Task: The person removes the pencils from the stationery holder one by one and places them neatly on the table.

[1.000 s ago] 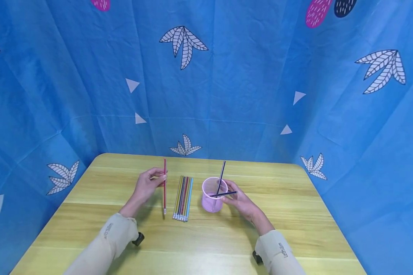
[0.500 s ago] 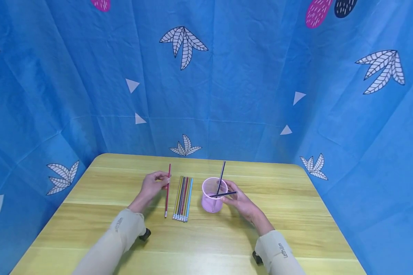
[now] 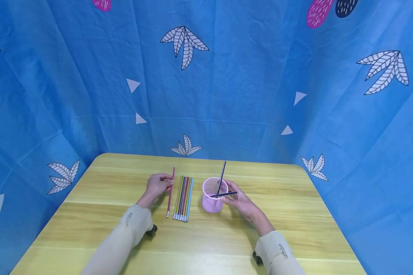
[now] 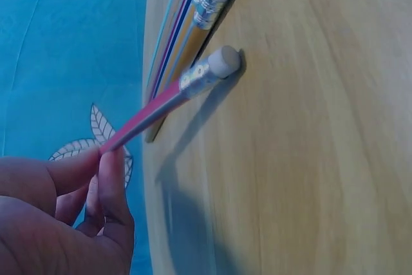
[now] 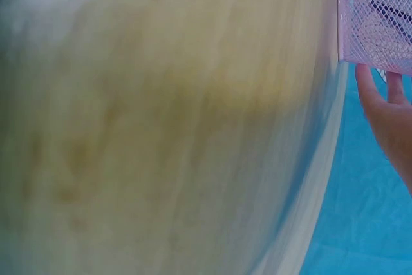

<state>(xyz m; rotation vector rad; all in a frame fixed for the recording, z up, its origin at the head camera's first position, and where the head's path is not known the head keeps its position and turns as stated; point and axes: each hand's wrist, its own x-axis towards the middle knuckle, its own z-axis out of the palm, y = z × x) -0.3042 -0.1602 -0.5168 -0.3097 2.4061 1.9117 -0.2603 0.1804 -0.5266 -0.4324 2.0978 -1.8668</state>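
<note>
My left hand (image 3: 156, 185) pinches a red pencil (image 3: 170, 199) between thumb and fingers, just left of a row of pencils (image 3: 182, 199). In the left wrist view the red pencil (image 4: 149, 113) slants, its white eraser end close to the table. The row lies side by side, eraser ends toward me, in yellow, dark, red and light blue. My right hand (image 3: 243, 203) holds a pink mesh pen cup (image 3: 211, 205) by its right side, thumb near the rim. Two dark pencils lean in the cup; one (image 3: 221, 173) points up and away, the other (image 3: 231, 194) toward the right hand.
The light wooden table (image 3: 199, 244) carries the pencils and cup. A blue patterned curtain (image 3: 206, 95) hangs behind and along both sides of the table.
My left hand has moved right and slightly toward me with the red pencil, closer to the row; the pencil now tilts more. The right hand and cup stay in place.
</note>
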